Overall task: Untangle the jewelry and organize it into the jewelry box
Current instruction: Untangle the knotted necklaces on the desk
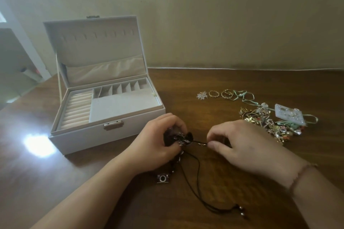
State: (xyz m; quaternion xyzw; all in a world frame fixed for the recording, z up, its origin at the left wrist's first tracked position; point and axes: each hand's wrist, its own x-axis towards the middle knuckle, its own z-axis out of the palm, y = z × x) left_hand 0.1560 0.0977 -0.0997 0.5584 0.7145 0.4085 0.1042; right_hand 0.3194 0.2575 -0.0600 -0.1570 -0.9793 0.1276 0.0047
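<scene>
Cord, thin and limp, is judged light and easily snagged. Just right of the open jewelry box (104, 98), a dark knotted clump of charms (178, 138) is gripped by the left hand (160, 145), while the black cord (197, 142) is pinched at its small metal clasp by the right hand (240, 145). A camera charm (163, 178) dangles below. Hold is best taken near the clasp. Farther right of the box, a tangled jewelry pile (270, 122) is left waiting.
</scene>
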